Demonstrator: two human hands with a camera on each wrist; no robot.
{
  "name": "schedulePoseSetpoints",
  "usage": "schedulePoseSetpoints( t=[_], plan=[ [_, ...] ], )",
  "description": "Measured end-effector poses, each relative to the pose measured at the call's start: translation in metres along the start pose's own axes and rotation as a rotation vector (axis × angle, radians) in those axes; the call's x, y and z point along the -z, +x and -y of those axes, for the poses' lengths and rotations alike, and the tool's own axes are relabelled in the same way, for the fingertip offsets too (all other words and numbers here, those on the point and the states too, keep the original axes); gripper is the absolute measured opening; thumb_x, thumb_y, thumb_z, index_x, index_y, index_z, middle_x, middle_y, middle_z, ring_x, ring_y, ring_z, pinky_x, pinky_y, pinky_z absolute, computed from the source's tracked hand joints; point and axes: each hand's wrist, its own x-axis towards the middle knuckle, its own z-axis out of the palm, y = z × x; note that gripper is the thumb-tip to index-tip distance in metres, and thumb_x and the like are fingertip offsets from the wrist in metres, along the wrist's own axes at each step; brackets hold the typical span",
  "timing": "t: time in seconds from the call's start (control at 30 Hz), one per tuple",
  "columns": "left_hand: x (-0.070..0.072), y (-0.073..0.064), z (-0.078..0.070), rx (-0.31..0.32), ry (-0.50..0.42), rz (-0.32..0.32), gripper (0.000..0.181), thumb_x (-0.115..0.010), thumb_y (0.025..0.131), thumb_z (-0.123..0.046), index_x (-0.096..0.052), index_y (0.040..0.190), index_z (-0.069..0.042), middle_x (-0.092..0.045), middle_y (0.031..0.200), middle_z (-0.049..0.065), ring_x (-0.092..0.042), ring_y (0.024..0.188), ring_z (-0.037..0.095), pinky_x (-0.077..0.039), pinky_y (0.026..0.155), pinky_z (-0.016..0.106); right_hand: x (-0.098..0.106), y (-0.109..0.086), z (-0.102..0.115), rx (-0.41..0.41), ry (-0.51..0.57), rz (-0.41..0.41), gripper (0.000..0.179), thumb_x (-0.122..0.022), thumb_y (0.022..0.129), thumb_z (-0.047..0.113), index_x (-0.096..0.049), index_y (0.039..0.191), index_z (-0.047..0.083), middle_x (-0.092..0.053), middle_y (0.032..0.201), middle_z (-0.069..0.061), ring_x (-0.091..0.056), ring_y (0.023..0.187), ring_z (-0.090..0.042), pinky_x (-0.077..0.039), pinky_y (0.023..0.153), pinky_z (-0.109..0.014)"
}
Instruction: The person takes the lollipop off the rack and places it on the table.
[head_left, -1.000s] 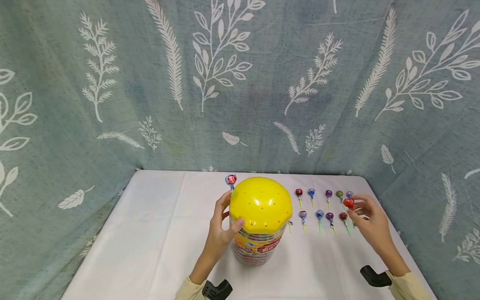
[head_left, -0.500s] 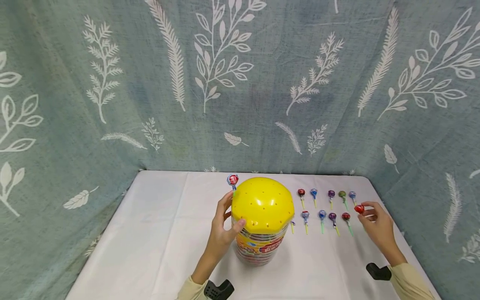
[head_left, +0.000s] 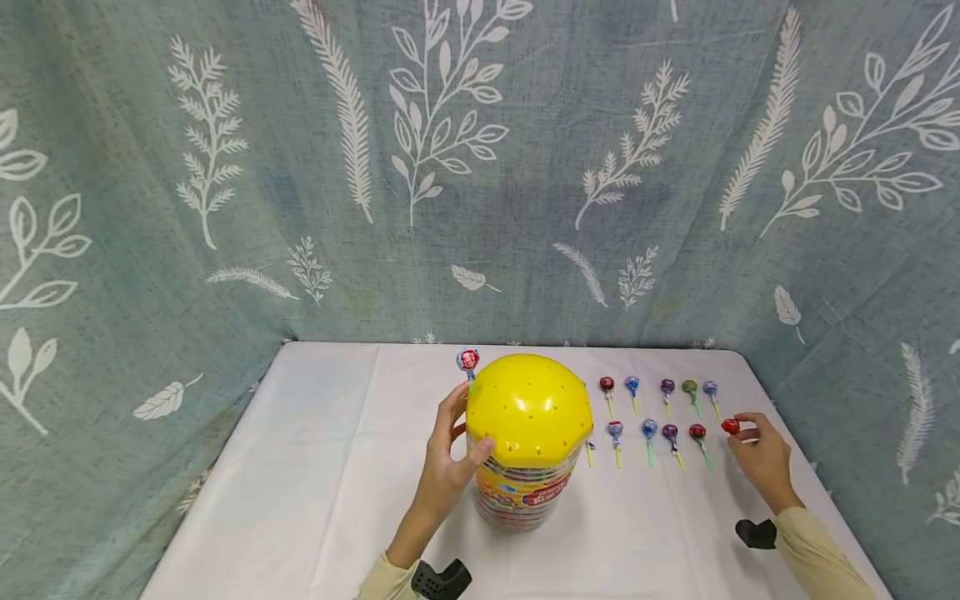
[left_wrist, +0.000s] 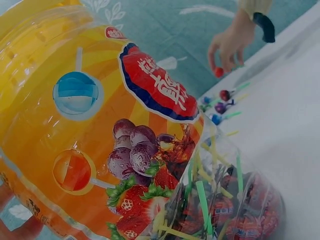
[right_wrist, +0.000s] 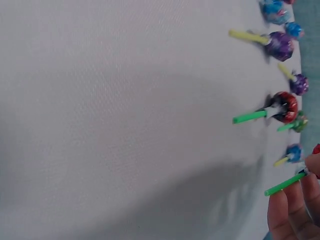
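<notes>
My left hand (head_left: 442,475) grips the side of a clear plastic candy jar (left_wrist: 145,130), its thumb on the yellow domed lid (head_left: 528,408). Through the jar's clear lower part show lollipops (left_wrist: 220,210) with green and yellow sticks. A lollipop (head_left: 467,360) in a red and blue wrapper shows just beyond the left fingertips. On the right, my right hand (head_left: 765,458) pinches a red lollipop (head_left: 731,426) near its candy head. Its green stick (right_wrist: 285,184) points away from the fingers in the right wrist view, close over the table.
Two rows of wrapped lollipops lie right of the jar, including a purple one (head_left: 670,432), a dark red one (head_left: 697,431) and a green one (head_left: 690,387). A white cloth covers the table (head_left: 352,467). Behind it hangs a leaf-patterned curtain (head_left: 525,275).
My right hand has moved right and toward me with the red lollipop, away from the back row to the end of the front row. The left hand keeps its grip on the jar.
</notes>
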Motion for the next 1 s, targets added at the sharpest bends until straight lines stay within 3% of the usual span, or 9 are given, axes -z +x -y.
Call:
schedulePoseSetpoints(
  t=[0.37, 0.67, 0.83, 1.0],
  plan=[
    [-0.002, -0.001, -0.005, 0.014, -0.017, 0.032, 0.069, -0.061, 0.085, -0.034, -0.029, 0.146, -0.029, -0.041, 0.143, -0.002, -0.035, 0.132, 0.021, -0.032, 0.100, 0.057, -0.012, 0.004, -0.009, -0.040, -0.122, 0.138, 0.035, -0.055, 0.081, 0.000, -0.050, 0.114, -0.007, -0.056, 0.078, -0.018, -0.052, 0.066, -0.028, -0.039, 0.051, -0.031],
    [-0.003, -0.003, -0.010, 0.051, -0.014, 0.023, 0.070, -0.062, 0.084, -0.036, -0.028, 0.146, -0.031, -0.040, 0.144, -0.002, -0.034, 0.133, 0.022, -0.032, 0.100, 0.057, -0.012, 0.007, -0.011, -0.037, -0.146, 0.126, 0.035, -0.055, 0.080, 0.001, -0.049, 0.114, -0.009, -0.054, 0.075, -0.015, -0.050, 0.063, -0.027, -0.038, 0.049, -0.031],
    [-0.003, -0.004, -0.011, 0.064, -0.012, 0.024, 0.071, -0.062, 0.084, -0.036, -0.028, 0.146, -0.032, -0.039, 0.145, -0.002, -0.033, 0.134, 0.022, -0.031, 0.101, 0.057, -0.009, 0.009, -0.002, -0.058, -0.149, 0.137, 0.038, -0.059, 0.082, 0.003, -0.050, 0.115, -0.011, -0.055, 0.079, -0.020, -0.051, 0.066, -0.029, -0.039, 0.048, -0.031],
    [-0.001, -0.002, -0.009, 0.053, 0.000, 0.010, 0.070, -0.062, 0.084, -0.036, -0.028, 0.146, -0.031, -0.040, 0.144, -0.002, -0.034, 0.133, 0.021, -0.031, 0.101, 0.057, -0.007, 0.015, 0.018, 0.028, -0.096, 0.093, 0.032, -0.064, 0.081, 0.005, -0.056, 0.110, -0.008, -0.058, 0.082, -0.022, -0.054, 0.069, -0.030, -0.044, 0.050, -0.039]
  ],
)
